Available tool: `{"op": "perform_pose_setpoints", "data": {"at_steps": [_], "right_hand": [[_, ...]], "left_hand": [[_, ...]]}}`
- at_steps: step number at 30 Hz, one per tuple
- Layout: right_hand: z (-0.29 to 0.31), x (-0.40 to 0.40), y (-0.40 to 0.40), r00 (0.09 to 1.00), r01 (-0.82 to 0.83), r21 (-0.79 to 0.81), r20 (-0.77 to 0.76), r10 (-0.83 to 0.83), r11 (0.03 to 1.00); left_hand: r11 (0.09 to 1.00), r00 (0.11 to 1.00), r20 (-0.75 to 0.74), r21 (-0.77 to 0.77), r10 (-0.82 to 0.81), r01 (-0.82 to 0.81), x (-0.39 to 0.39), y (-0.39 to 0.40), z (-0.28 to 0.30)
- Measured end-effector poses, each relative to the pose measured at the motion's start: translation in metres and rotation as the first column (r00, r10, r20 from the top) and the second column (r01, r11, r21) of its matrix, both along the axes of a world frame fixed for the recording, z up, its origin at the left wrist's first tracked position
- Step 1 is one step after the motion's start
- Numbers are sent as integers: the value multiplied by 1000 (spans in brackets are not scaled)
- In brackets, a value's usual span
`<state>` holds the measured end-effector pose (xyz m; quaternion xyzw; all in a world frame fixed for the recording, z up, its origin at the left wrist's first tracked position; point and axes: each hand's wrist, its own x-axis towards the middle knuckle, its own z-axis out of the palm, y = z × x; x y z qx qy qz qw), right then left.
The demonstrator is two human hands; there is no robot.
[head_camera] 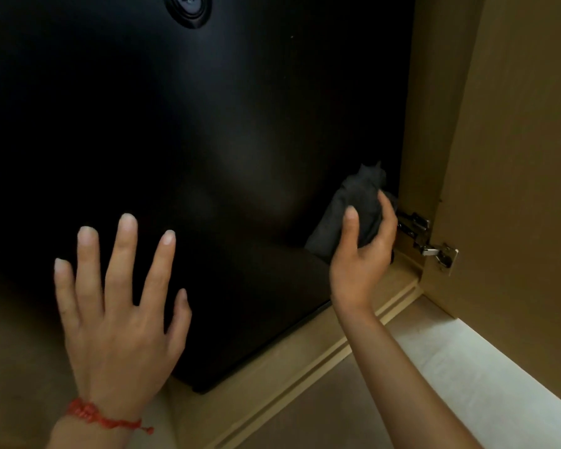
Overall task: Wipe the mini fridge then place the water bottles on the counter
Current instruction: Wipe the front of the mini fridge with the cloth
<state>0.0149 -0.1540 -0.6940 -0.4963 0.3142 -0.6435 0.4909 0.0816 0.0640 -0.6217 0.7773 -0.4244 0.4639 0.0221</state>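
The black mini fridge (208, 140) fills most of the view, its door shut and a round lock (188, 4) at the top. My right hand (361, 251) grips a dark grey cloth (347, 209) pressed against the fridge's lower right corner. My left hand (117, 306), with a red thread bracelet at the wrist, is spread flat with fingers apart in front of the fridge's lower left part, holding nothing. No water bottles are in view.
The fridge stands inside a tan wooden cabinet. The open cabinet door (515, 157) hangs at the right on a metal hinge (428, 241), close to my right hand. A wooden base ledge (305, 361) runs below the fridge, with pale floor (483, 361) at lower right.
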Motion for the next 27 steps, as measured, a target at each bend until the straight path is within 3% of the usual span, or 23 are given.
{"op": "perform_pose_setpoints", "data": {"at_steps": [5, 8, 15, 18, 21, 24, 27], "right_hand": [[-63, -12, 7, 988, 25, 305, -152, 22, 952], [-61, -8, 13, 992, 39, 351, -126, 6, 936], [22, 8, 33, 999, -33, -31, 29, 34, 999], [41, 13, 40, 1000, -19, -192, 1, 19, 981], [26, 10, 43, 997, -29, -248, -75, 10, 968], [-20, 3, 57, 979, -125, -158, -177, 97, 979], [-66, -6, 78, 941, -200, 103, -255, 221, 974]], "left_hand": [[999, 997, 61, -3, 47, -47, -3, -3, 0], [998, 996, 68, -10, 59, -59, -2, -2, 0], [999, 997, 58, -2, 54, -54, -1, -1, 2], [998, 997, 54, 2, 59, -59, -3, -1, 3], [998, 997, 56, 5, 55, -55, -3, 1, 2], [998, 998, 32, 23, 52, -53, -4, 5, -3], [997, 998, -2, 46, 56, -56, -7, 8, -10]]}}
